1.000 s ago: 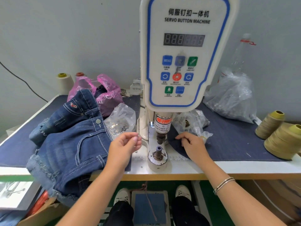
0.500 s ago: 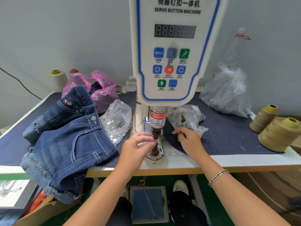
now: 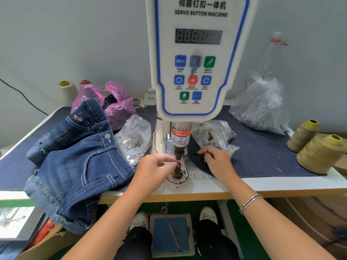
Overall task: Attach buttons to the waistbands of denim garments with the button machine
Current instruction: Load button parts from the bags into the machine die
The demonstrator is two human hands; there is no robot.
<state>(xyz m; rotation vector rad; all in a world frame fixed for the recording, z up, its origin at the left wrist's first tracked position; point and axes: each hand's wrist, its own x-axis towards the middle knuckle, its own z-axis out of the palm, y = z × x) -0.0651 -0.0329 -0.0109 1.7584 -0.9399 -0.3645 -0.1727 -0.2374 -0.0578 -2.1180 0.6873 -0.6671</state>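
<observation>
**Ana:** Hands first, please. What do they do in the head view?

**Me:** My left hand [image 3: 154,166] is up at the button machine [image 3: 195,59]. Its fingertips pinch something tiny right at the post [image 3: 178,168] under the head. It may be a button part, but it is too small for me to tell. My right hand [image 3: 216,160] rests on the dark cloth mat [image 3: 262,156] just beside the post. Its fingers are curled down at the mat's edge. I cannot tell if they hold anything.

**Ana:** Where are the denim things?

**Me:** Two denim shorts [image 3: 80,166] lie in a pile on the left of the table [image 3: 281,186], hanging a bit over the front edge. No denim is under the machine head. The top pair has a shiny button [image 3: 107,136] on its waistband, so I think that one is done.

**Ana:** So how far along are we?

**Me:** My guess is I am loading the machine for the next pair. After that, a waistband has to go on the post, and my foot has to press the pedal [image 3: 170,235] down on the floor. My shoes sit beside it, not on it.

**Ana:** Anything else around?

**Me:** A clear bag of silver bits [image 3: 134,139] lies just left of the machine, one small bag [image 3: 212,134] is right of it, and a big bag [image 3: 261,107] sits farther back. Thread cones [image 3: 319,152] stand at the far right. A pink bag [image 3: 116,104] sits behind the shorts.
</observation>
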